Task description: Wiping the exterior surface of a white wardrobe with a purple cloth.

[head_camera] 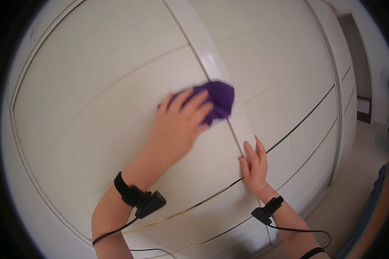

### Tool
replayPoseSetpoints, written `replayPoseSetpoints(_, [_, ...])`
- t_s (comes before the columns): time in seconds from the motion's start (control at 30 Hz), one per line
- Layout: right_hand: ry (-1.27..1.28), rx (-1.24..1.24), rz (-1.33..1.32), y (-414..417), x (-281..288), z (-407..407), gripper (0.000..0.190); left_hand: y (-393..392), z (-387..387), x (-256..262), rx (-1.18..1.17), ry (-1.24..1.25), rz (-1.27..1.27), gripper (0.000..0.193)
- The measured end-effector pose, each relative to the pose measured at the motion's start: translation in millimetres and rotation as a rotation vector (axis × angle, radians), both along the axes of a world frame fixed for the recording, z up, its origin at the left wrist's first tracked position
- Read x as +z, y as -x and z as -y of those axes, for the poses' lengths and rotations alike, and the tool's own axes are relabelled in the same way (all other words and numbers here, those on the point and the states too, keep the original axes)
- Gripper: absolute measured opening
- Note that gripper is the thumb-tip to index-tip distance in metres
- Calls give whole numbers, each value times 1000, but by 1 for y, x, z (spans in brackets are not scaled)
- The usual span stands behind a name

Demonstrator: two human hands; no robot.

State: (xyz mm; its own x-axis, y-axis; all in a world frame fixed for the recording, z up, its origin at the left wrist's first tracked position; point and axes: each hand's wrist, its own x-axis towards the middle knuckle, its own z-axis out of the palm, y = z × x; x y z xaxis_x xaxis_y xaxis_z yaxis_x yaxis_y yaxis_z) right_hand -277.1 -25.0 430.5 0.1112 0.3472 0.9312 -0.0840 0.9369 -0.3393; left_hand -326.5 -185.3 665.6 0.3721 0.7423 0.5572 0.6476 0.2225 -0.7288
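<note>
My left hand (178, 126) lies with spread fingers on a purple cloth (222, 98), pressing it against the white panelled door (116, 129) of a large wardrobe. The cloth reaches over the seam to the pale upright strip (210, 61) at the door's edge. Lower and to the right, my right hand (256, 165) rests on that strip near a dark horizontal trim line, fingers apart, holding nothing. Each wrist carries a black strap with a small black device and a cable.
Another wardrobe panel (278, 64) continues to the right. Beyond it are a doorway (356, 58), a standing fan (387, 106) and the floor (353, 165). A blue cloth-like thing (366, 207) and a brown edge lie at the lower right.
</note>
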Motion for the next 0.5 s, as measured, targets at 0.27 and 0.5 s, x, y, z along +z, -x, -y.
replayPoseSetpoints(0.27, [0, 1, -1, 2, -2, 2, 50, 9, -3, 45, 100, -166, -155, 49])
replayPoseSetpoints(0.5, [-6, -2, 2, 4, -2, 1, 50, 35, 11, 150, 68, -615, -170, 41])
